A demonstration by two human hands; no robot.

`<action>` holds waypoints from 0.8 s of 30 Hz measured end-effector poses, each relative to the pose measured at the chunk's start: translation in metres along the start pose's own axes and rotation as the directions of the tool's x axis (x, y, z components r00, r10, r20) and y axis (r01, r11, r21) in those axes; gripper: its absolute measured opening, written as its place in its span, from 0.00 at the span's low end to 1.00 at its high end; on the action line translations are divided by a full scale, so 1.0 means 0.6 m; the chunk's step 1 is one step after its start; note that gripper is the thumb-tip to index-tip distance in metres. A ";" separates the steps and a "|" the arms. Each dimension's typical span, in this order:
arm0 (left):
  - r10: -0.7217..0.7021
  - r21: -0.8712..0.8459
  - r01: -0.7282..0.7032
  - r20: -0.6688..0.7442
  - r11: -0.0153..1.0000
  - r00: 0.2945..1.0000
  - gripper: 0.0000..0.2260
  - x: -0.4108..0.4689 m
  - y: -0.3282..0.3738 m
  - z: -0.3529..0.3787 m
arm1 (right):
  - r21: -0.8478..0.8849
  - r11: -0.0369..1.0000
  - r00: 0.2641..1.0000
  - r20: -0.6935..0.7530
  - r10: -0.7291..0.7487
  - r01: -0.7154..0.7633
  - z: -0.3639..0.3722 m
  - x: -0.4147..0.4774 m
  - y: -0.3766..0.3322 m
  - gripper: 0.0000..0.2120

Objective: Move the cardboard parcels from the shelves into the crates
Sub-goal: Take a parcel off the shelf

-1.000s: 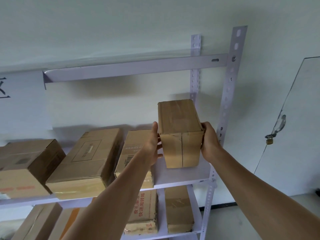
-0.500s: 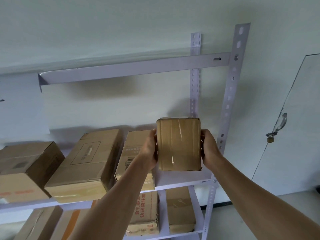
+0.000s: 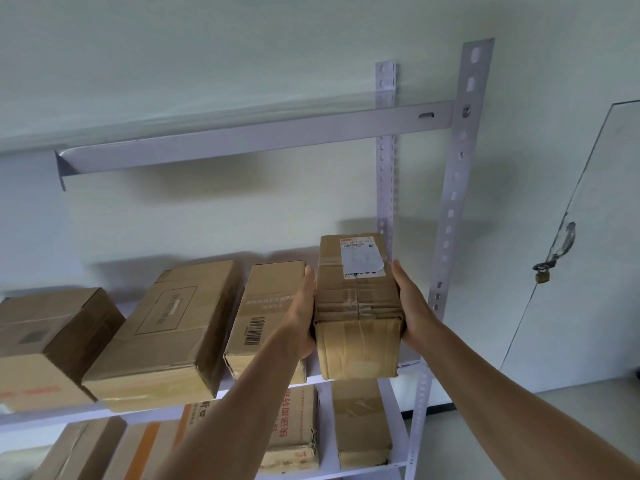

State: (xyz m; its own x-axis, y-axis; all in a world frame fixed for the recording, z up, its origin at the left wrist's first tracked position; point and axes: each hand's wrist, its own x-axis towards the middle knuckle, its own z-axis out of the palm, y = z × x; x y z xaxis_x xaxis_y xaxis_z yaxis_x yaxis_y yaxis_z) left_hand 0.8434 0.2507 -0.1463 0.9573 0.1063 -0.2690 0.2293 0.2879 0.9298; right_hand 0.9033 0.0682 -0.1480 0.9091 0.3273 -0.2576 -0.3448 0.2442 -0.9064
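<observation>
A taped brown cardboard parcel (image 3: 358, 313) with a white shipping label on its top face is held in the air in front of the right end of the white metal shelf (image 3: 384, 379). My left hand (image 3: 302, 313) grips its left side and my right hand (image 3: 414, 310) grips its right side, fingers wrapped underneath and out of sight. Three more parcels stay on the same shelf: one with a barcode (image 3: 266, 317), a wide one (image 3: 173, 334) and one at the far left (image 3: 48, 341). No crate is in view.
The lower shelf holds several more boxes, among them one with red print (image 3: 294, 431) and a plain one (image 3: 360, 424). An upper shelf rail (image 3: 249, 136) crosses above. A perforated upright post (image 3: 453, 202) stands right of the parcel. A padlocked white door (image 3: 588, 258) is at right.
The parcel has tipped so that its labelled top faces me and has come lower and closer, off the shelf. Both hands kept their hold on its sides.
</observation>
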 end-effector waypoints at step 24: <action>0.380 -0.086 -0.378 0.004 0.922 0.925 0.36 -0.154 0.048 0.065 | 0.010 0.926 0.894 0.260 -0.366 0.376 0.028 -0.107 -0.064 0.32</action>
State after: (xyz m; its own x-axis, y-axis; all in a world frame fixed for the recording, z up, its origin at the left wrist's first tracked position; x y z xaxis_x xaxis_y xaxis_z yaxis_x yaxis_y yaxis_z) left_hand 0.7685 0.2119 -0.0852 0.9733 0.2039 0.1053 -0.1657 0.3068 0.9372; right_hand 0.8539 0.0533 -0.0910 0.8779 0.4403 0.1884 0.0204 0.3586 -0.9333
